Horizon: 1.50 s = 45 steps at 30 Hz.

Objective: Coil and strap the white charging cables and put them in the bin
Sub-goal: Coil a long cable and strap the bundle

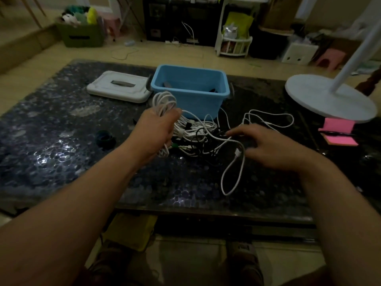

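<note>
Over the dark pebble-patterned table (61,162), the right hand (270,149) hovers spread with fingertips touching the loose white cable tangle (198,139), the left hand (156,133) grips a coiled white cable bundle (164,103), just before the blue plastic bin (190,89).

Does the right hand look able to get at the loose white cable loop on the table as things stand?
Probably yes. The right hand is open, hovering just right of the loose white cable loop, with nothing lying between them. The left hand is busy gripping the coiled white cable, clear of that path.
</note>
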{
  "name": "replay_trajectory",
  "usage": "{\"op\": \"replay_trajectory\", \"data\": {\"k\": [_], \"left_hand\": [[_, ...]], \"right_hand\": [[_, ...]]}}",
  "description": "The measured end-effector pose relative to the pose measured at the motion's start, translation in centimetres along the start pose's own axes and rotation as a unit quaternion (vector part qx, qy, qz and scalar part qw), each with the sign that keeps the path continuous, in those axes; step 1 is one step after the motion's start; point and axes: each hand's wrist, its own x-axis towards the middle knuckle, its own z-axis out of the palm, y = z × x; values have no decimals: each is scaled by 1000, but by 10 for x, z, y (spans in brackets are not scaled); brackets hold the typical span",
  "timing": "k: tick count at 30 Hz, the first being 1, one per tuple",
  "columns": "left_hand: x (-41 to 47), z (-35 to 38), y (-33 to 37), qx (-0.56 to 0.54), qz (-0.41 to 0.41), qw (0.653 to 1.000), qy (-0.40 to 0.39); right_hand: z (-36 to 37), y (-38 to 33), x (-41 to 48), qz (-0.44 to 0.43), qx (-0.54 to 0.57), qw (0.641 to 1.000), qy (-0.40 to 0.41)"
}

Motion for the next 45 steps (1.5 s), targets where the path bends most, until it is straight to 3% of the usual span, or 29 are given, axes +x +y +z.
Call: {"op": "replay_trajectory", "data": {"k": [2, 3, 9, 15, 19, 26, 30, 33, 35, 41, 45], "left_hand": [[-2, 3, 2, 8, 11, 1000, -27], [-4, 6, 3, 13, 16, 999, -40], [-8, 7, 2, -23, 24, 999, -12], [-15, 23, -13, -42, -27, 999, -12], [-18, 35, -16, -113, -65, 990, -50], [-21, 34, -8, -166, -103, 980, 29], [-14, 26, 4, -309, -126, 942, 37], [-3, -2, 18, -396, -107, 909, 68], [10, -26, 22, -426, -99, 896, 76], [7, -27, 12, -217, -123, 968, -1], [4, -19, 8, -38, -105, 993, -31]], "right_hand": [[15, -12, 9, -20, -16, 990, 142], [23, -18, 14, -32, -18, 985, 167], [35, -39, 23, -9, 29, 997, 70], [44, -60, 32, -21, 172, 947, 272], [66, -87, 25, -74, 140, 960, 229], [84, -96, 17, -68, 145, 968, 192], [79, -94, 16, -70, 207, 959, 179], [72, -82, 15, -66, 177, 962, 196], [70, -71, 13, -57, 163, 971, 165], [56, -52, 16, -7, 44, 990, 135], [50, -50, 19, -16, 66, 986, 154]]}}
